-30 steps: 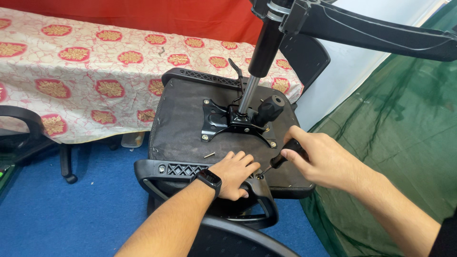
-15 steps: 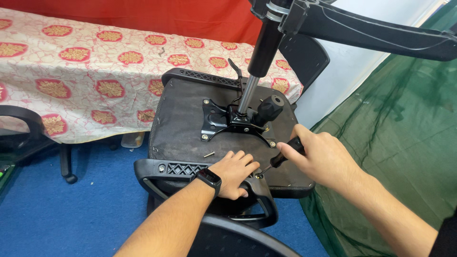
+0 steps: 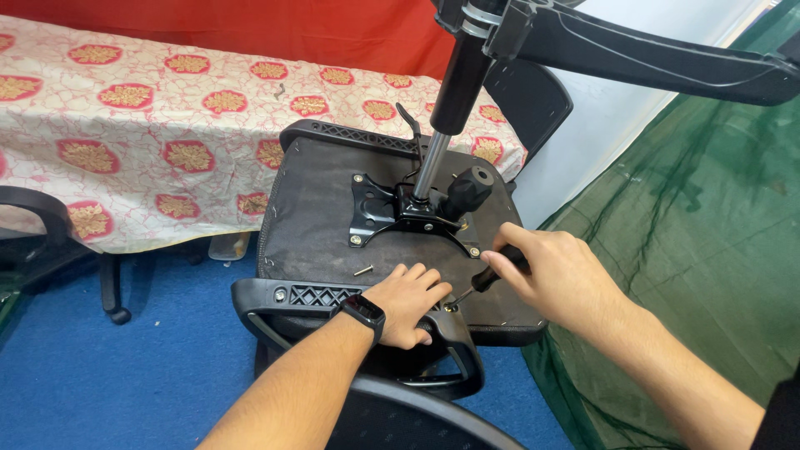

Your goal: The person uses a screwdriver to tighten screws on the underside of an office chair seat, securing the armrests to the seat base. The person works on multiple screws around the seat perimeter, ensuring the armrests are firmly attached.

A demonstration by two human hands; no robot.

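Note:
An office chair lies upside down with the black underside of its seat (image 3: 321, 229) facing up. A metal mounting plate (image 3: 392, 212) and gas column (image 3: 446, 108) rise from it. My left hand (image 3: 407, 302), with a black watch on the wrist, presses on the black armrest bracket (image 3: 308, 296) at the seat's near edge. My right hand (image 3: 554, 279) grips a black-handled screwdriver (image 3: 492, 273), its tip angled down at the bracket beside my left fingers. A loose screw (image 3: 363, 270) lies on the seat.
A table with a red-and-cream patterned cloth (image 3: 125, 125) stands behind the chair. Green netting (image 3: 692, 242) covers the right side. Another black chair (image 3: 37, 242) stands at left on the blue floor (image 3: 125, 375). The chair base's legs (image 3: 650, 58) reach overhead.
My right hand has shifted slightly with the screwdriver, its grip turning a little. My left hand stays on the armrest bracket.

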